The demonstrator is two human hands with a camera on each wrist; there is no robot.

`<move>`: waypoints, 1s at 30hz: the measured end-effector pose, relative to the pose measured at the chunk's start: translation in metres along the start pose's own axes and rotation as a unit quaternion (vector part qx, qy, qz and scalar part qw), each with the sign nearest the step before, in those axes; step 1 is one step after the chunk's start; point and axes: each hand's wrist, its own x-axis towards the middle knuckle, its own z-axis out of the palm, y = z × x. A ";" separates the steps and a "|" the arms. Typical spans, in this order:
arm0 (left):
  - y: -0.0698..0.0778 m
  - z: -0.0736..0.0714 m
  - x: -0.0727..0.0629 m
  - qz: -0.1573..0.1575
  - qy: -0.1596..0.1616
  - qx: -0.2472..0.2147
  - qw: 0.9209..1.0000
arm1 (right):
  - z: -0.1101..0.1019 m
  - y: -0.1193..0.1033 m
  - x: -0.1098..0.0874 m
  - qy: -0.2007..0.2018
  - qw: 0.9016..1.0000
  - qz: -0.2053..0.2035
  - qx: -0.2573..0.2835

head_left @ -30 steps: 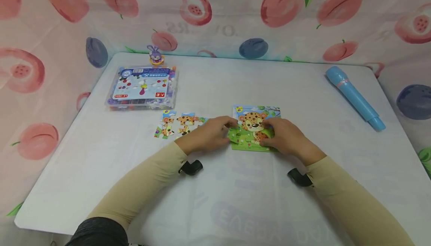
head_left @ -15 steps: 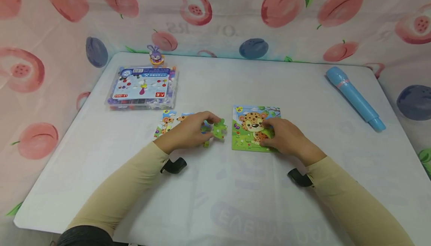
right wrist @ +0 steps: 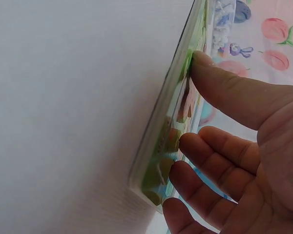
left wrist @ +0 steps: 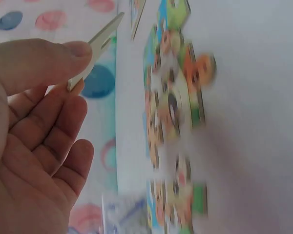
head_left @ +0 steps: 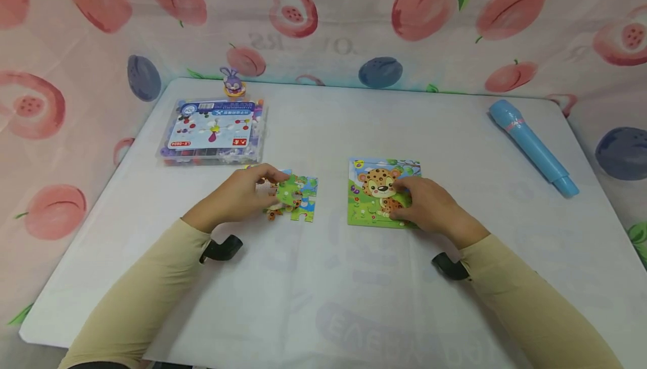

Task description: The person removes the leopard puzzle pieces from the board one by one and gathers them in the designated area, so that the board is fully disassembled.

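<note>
In the head view my left hand (head_left: 240, 197) pinches a green jigsaw piece (head_left: 287, 191) between thumb and fingers, above several loose jigsaw pieces (head_left: 305, 212). The left wrist view shows the pinched piece (left wrist: 95, 56) edge-on, lifted off the table, with loose pieces (left wrist: 178, 105) beyond. My right hand (head_left: 432, 206) rests on the leopard puzzle board (head_left: 361, 214). Seen from the right wrist, its thumb and bent fingers lie apart, touching the top of the board (right wrist: 161, 161). That hand covers the board's right side.
A clear plastic box (head_left: 212, 133) with a printed label stands at the back left. Behind it is a small purple rabbit figure (head_left: 232, 83). A blue microphone-shaped object (head_left: 533, 147) lies at the right of the white table (head_left: 323, 301).
My left hand has moved left from the board to over the loose pieces, carrying the green jigsaw piece. The right hand and the board have stayed in place.
</note>
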 end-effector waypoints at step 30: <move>-0.060 -0.039 -0.053 -0.048 -0.006 -0.022 0.999 | 0.000 -0.001 0.000 -0.001 1.000 0.001 0.000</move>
